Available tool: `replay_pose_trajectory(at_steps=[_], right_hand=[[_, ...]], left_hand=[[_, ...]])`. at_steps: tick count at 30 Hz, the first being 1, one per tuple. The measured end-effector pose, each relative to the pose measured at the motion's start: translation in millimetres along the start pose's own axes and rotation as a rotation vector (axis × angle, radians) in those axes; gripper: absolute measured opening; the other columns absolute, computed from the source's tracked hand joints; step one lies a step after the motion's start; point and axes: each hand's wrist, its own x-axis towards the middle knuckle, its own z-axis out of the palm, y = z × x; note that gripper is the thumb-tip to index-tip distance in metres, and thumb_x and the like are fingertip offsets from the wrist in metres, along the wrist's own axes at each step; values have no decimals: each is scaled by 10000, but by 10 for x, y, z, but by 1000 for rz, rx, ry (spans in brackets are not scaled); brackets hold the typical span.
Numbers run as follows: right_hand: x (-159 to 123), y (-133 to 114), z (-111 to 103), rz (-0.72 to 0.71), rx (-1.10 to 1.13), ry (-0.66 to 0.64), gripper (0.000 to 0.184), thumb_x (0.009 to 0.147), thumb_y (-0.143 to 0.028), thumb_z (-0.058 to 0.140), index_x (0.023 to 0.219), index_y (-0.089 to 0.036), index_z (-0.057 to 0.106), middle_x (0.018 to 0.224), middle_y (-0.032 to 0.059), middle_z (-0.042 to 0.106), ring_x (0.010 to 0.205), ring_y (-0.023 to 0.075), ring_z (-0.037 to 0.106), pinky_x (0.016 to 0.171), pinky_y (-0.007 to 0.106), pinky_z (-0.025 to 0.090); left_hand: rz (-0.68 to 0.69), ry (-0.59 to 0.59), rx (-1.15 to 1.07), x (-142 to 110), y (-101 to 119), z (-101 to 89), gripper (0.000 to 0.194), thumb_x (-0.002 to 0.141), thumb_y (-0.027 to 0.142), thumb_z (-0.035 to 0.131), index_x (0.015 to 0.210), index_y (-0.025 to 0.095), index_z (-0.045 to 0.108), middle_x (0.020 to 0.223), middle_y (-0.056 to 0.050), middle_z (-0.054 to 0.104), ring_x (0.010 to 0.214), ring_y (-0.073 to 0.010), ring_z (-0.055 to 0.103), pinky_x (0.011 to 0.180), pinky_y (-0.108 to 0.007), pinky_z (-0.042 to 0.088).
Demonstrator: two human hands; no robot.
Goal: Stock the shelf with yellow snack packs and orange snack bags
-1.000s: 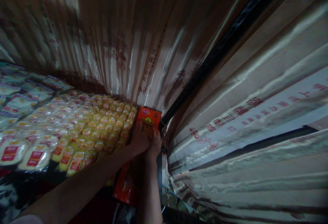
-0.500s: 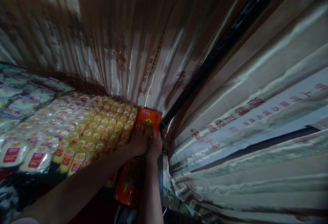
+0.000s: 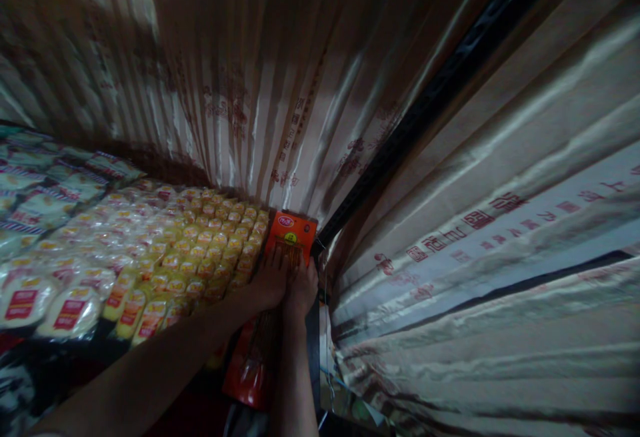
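An orange-red packet (image 3: 293, 231) stands at the right end of the rows of goods, against a dark post. My left hand (image 3: 270, 282) lies flat on the packet's front with its fingers stretched upward, open. Touching it on the right, my right hand (image 3: 302, 286) is closed over the packet's right edge next to the post. Below my wrists more orange-red packets (image 3: 246, 373) of the same kind show, partly hidden by my forearms. The light is dim and the fingertips are hard to make out.
Rows of small yellow packets (image 3: 210, 250) fill the space left of the orange one, with white-and-red bags (image 3: 60, 303) further left. Glossy striped sheeting (image 3: 260, 90) with red print hangs behind and to the right, split by a dark post (image 3: 400, 137).
Both hands have slid slightly down the orange packet, so a little more of its top shows. Otherwise the scene is the same.
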Motion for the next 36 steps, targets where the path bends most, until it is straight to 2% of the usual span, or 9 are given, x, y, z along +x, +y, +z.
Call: replay_pose_trajectory(at_steps=[3, 10, 18, 21, 27, 32, 36], right_hand=[[0, 15, 35, -10, -6, 9, 440, 898, -199, 343, 1261, -123, 581, 1350, 198, 506, 1192, 295, 493, 954, 436, 403], [-13, 27, 66, -22, 19, 51, 440, 903, -196, 318, 1237, -133, 597, 1352, 182, 511, 1216, 295, 472, 946, 450, 410], [28, 86, 97, -25, 109, 142, 436, 875, -253, 346, 1127, -110, 672, 1286, 212, 538, 1198, 290, 485, 981, 448, 393], [47, 56, 23, -24, 155, 181, 430, 868, -267, 346, 1072, -122, 695, 1264, 194, 557, 1213, 285, 474, 994, 457, 387], [4, -43, -232, -42, 172, 189, 433, 863, -212, 324, 1046, -107, 701, 1251, 198, 572, 1231, 278, 467, 1012, 450, 374], [-84, -82, -358, -15, 205, 209, 412, 836, -181, 338, 984, -118, 717, 1211, 190, 598, 1183, 270, 509, 995, 435, 388], [-169, -91, -433, 5, 253, 187, 423, 841, -199, 331, 995, -89, 710, 1181, 207, 615, 1151, 266, 538, 986, 410, 393]], left_hand=[[-9, -20, 9, -4, 5, 0, 525, 918, 146, 300, 1421, -4, 312, 1506, -261, 203, 1407, -352, 142, 1102, -490, 269], [-10, 19, 5, -11, 17, 26, 509, 929, 138, 278, 1419, 11, 326, 1503, -254, 222, 1410, -331, 170, 1098, -489, 282], [-28, 142, 8, 61, 31, 174, 479, 945, 202, 289, 1384, 41, 396, 1466, -243, 338, 1394, -331, 258, 1052, -534, 332], [-10, 167, 2, 78, 14, 186, 465, 933, 188, 323, 1372, 74, 423, 1461, -233, 355, 1384, -338, 282, 1034, -558, 340], [-12, 191, -18, 50, 27, 61, 479, 932, 251, 368, 1330, 2, 459, 1425, -284, 379, 1355, -360, 331, 1039, -500, 347], [27, 181, -32, -40, 102, -34, 441, 929, 252, 368, 1283, 44, 526, 1401, -266, 425, 1335, -353, 368, 1032, -512, 343], [80, 145, -47, -159, 157, -86, 420, 930, 245, 359, 1223, 33, 574, 1349, -255, 492, 1321, -321, 398, 1078, -481, 291]])
